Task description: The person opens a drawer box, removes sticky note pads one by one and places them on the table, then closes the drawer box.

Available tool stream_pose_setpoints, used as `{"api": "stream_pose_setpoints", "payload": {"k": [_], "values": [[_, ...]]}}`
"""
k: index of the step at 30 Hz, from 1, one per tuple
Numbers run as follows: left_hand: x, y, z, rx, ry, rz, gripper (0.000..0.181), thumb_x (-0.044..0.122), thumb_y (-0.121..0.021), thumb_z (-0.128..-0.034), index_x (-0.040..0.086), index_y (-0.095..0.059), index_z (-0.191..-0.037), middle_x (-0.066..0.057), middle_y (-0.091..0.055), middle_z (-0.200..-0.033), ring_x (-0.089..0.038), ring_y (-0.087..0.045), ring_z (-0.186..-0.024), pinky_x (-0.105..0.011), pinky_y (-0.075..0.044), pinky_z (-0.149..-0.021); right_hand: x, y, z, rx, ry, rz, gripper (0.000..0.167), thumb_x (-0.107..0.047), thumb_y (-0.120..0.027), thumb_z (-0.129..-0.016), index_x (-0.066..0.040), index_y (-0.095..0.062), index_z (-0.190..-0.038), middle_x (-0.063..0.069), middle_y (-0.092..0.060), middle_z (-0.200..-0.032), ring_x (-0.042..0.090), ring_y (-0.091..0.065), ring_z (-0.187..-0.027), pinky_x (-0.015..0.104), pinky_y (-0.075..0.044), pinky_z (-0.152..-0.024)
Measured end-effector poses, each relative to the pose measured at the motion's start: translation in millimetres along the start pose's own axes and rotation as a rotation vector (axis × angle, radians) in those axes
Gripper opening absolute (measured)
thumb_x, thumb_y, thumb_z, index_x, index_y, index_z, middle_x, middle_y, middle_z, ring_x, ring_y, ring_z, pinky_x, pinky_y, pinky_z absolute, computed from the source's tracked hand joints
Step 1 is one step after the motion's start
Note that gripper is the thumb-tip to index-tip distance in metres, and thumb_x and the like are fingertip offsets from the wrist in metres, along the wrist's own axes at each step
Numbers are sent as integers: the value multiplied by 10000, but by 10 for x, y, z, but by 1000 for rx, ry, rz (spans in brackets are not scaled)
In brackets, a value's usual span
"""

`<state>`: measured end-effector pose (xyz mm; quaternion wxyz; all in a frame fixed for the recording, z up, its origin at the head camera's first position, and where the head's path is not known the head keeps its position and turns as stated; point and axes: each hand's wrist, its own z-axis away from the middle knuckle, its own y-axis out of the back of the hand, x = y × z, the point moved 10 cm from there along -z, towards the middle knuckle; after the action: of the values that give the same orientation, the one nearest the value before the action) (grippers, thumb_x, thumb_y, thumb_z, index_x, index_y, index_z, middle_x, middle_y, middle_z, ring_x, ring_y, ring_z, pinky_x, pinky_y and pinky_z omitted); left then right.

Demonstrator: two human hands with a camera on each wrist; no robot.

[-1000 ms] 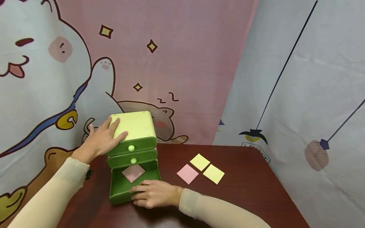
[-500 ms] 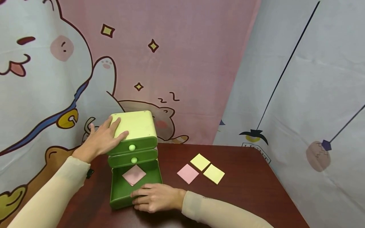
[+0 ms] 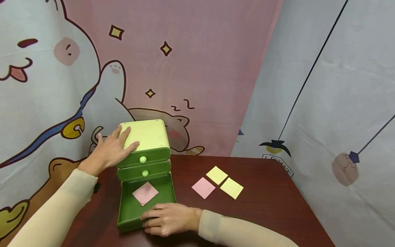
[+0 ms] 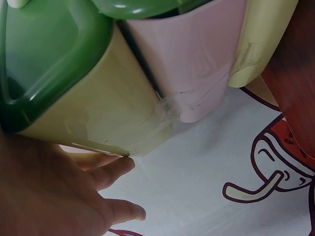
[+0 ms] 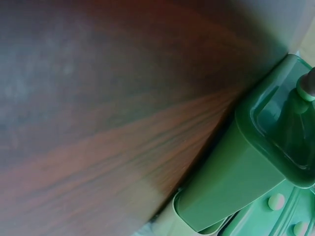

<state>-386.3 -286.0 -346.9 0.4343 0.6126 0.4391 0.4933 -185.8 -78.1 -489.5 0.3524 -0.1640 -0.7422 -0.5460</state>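
A small desktop drawer cabinet (image 3: 148, 137) with a pale yellow top and green drawers stands at the left of the table. My left hand (image 3: 108, 151) rests with spread fingers on its top and left edge. The bottom drawer (image 3: 128, 216) is pulled out, and a pink square of sticky notes (image 3: 145, 193) lies inside. At the drawer's front is my right hand (image 3: 169, 219), its fingers bent over the front panel. A fingertip meets the round green knob (image 5: 303, 92) at the edge of the right wrist view. Most of that hand's grip is hidden.
On the dark red-brown table (image 3: 262, 212), a pink note pad (image 3: 203, 188) and two yellow note pads, one farther back (image 3: 216, 175) and one to the right (image 3: 231, 188), lie right of the cabinet. A printed cloth (image 3: 210, 68) hangs close behind.
My right hand has drawn the bottom drawer farther out towards me, carrying the pink notes inside along. My left hand has stayed on the cabinet top.
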Motion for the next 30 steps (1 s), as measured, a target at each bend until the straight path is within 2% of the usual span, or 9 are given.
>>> {"api": "stream_pose_setpoints", "payload": {"k": [7,13,17,21,26,30], "values": [[5,-5,1,-4,-4,2,1062,839,-313,-1154,81,-157,-1881,-378,-52,-1920,-720,-280,-1686,-978,33,-1300,-30,32,8,-2,3,-18,359,-337,-507,-1232,-357,-810,-1422,-209,-780,-1496,76,-652,-1533,262,-530,-1212],[1,-7,-4,-2,-5,-4,1063,838,-311,-1155,77,-158,-1880,-381,-55,-1919,-719,-286,-1684,-980,19,-1301,12,98,41,42,-38,-110,340,-336,-515,-1252,-371,-802,-1431,-161,-750,-1566,89,-648,-1534,251,-527,-1213],[1,-1,-2,-2,-6,-7,1061,837,-310,-1156,76,-158,-1880,-381,-55,-1919,-718,-287,-1684,-981,10,-1301,65,160,59,67,-85,-206,344,-313,-521,-1253,-362,-786,-1467,-109,-730,-1606,101,-650,-1532,242,-532,-1191],[-2,6,5,-3,-5,-4,1060,836,-308,-1157,75,-156,-1880,-381,-51,-1919,-717,-282,-1686,-982,17,-1298,161,211,79,99,-156,-306,364,-329,-566,-1196,-349,-779,-1491,-67,-715,-1625,107,-658,-1515,229,-528,-1208],[-8,9,0,3,-6,-6,1062,838,-304,-1156,74,-156,-1880,-381,-50,-1920,-716,-274,-1690,-985,26,-1294,311,218,112,118,-256,-386,335,-395,-621,-1185,-341,-793,-1468,-70,-717,-1600,78,-668,-1472,223,-512,-1242],[-7,1,-2,2,-9,-8,1066,842,-302,-1154,76,-156,-1880,-375,-52,-1922,-712,-273,-1693,-985,26,-1295,393,198,138,123,-313,-408,323,-422,-631,-1180,-336,-802,-1439,-76,-728,-1573,69,-679,-1457,213,-516,-1239]]}}
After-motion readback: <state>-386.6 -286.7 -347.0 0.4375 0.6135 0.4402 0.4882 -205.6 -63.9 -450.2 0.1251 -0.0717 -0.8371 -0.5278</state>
